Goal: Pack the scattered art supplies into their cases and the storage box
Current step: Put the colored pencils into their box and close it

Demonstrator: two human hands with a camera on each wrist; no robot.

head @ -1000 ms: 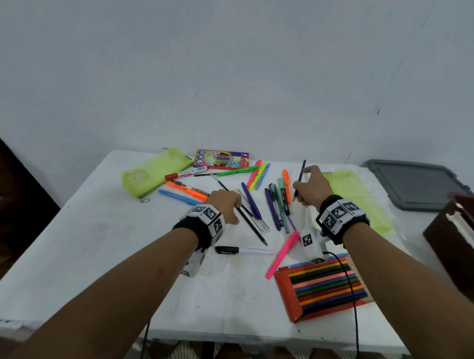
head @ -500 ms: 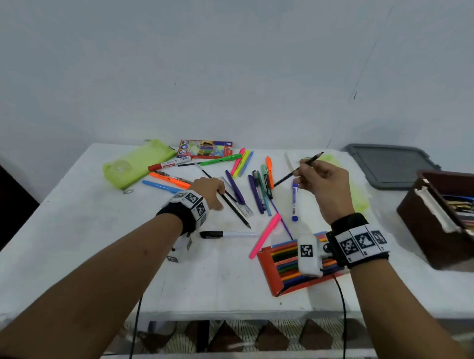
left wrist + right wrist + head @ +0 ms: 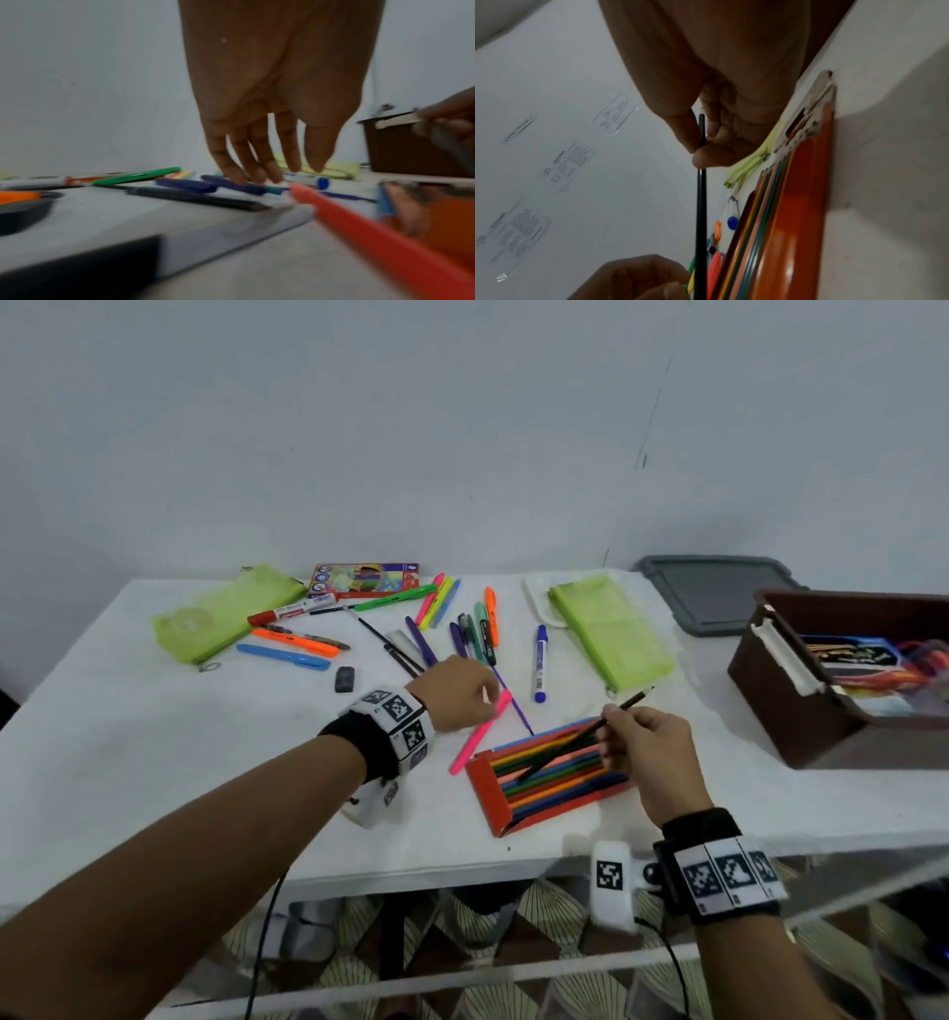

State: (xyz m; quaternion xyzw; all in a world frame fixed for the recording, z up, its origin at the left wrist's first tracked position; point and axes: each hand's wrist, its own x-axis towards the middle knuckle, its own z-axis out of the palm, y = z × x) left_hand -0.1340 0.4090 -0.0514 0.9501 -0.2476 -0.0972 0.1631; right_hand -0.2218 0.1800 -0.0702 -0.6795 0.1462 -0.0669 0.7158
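My right hand (image 3: pixel 613 726) pinches a thin black pencil (image 3: pixel 565 755) between thumb and fingers and holds it slanted over the open orange pencil case (image 3: pixel 493 793), its lower end among the coloured pencils. In the right wrist view the black pencil (image 3: pixel 700 203) runs alongside the orange pencil case (image 3: pixel 795 223), pinched by my right hand (image 3: pixel 703 150). My left hand (image 3: pixel 462 690) hovers over the scattered pens; its fingers (image 3: pixel 257 174) hang straight down, touch the purple pens (image 3: pixel 190 185) and hold nothing. A pink highlighter (image 3: pixel 477 737) lies just right of it.
The brown storage box (image 3: pixel 780 711) with supplies inside stands at the right, and its grey lid (image 3: pixel 719 593) lies behind it. Two green pouches (image 3: pixel 226 613) (image 3: pixel 611 629), a coloured-pencil box (image 3: pixel 364 580), a blue marker (image 3: pixel 539 660), a black eraser (image 3: pixel 345 679) and several pens lie across the white table (image 3: pixel 128 737).
My right hand carried the black pencil from above the pens back and down onto the orange case. My left hand slid right, toward the purple pens and pink highlighter. The view swung right.
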